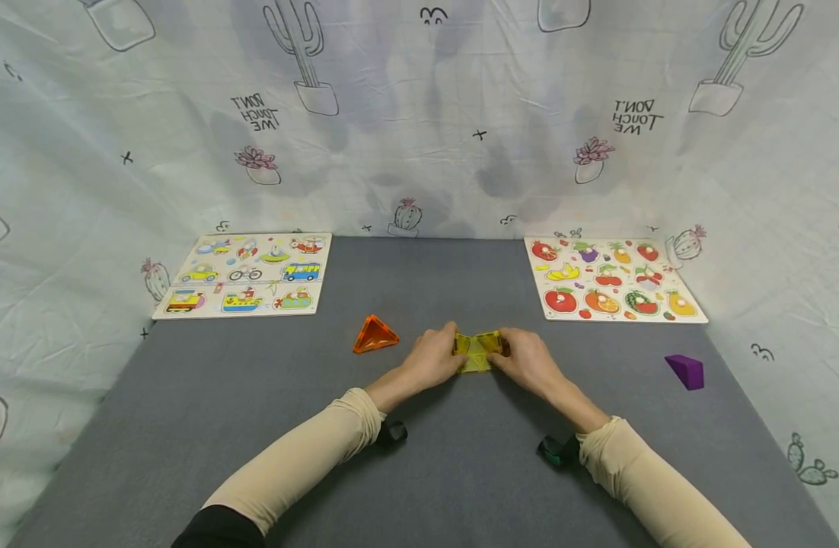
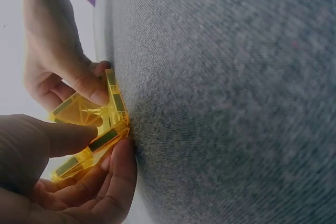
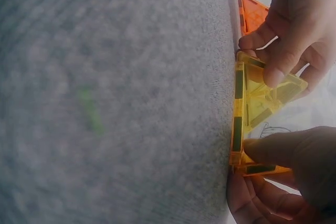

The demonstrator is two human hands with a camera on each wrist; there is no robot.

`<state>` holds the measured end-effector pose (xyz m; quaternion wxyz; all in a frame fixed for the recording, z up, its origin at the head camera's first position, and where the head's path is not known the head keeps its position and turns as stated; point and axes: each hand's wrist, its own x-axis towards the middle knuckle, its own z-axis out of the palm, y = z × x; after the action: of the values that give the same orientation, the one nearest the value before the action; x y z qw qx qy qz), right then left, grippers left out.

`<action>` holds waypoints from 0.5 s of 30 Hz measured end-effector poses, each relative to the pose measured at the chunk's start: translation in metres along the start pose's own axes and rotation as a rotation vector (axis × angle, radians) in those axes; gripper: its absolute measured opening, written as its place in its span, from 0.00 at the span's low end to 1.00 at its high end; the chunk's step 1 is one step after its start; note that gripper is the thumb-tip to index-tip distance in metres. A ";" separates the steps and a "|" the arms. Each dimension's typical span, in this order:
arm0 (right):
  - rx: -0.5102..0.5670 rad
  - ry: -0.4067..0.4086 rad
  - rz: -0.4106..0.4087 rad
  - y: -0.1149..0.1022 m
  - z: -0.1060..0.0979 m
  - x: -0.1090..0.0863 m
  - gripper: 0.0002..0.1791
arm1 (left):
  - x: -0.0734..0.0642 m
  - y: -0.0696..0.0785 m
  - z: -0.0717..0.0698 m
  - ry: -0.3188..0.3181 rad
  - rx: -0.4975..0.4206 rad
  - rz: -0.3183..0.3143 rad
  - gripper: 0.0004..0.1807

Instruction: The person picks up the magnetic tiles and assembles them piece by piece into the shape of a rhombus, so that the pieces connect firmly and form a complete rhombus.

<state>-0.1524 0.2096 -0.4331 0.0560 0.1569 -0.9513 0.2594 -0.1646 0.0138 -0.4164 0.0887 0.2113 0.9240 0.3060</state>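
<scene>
Several translucent yellow magnetic tiles [image 1: 476,355] are joined on the grey table between both hands. Their left side is pinched by my left hand [image 1: 429,359], thumb inside and fingers behind. On the other side, my right hand [image 1: 527,361] pinches the right edge in the same way. Seen from the left wrist, the side tiles [image 2: 105,139] tilt up from a base piece lying close over the cloth. The right wrist view shows dark magnet strips along the yellow edge [image 3: 238,103]. To the left of the hands stands an orange triangular magnetic-tile piece [image 1: 376,335].
A vehicle picture puzzle board [image 1: 255,275] lies at the back left, and a fruit puzzle board [image 1: 607,280] at the back right. A purple wedge block [image 1: 688,373] sits near the table's right edge. Behind hangs a cactus-print cloth [image 1: 419,137].
</scene>
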 end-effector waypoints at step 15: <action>-0.014 0.017 -0.006 -0.001 0.001 0.000 0.08 | -0.002 -0.001 0.000 0.017 0.000 0.018 0.14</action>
<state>-0.1521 0.2084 -0.4330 0.0658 0.1574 -0.9520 0.2540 -0.1634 0.0126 -0.4171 0.0781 0.2171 0.9227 0.3088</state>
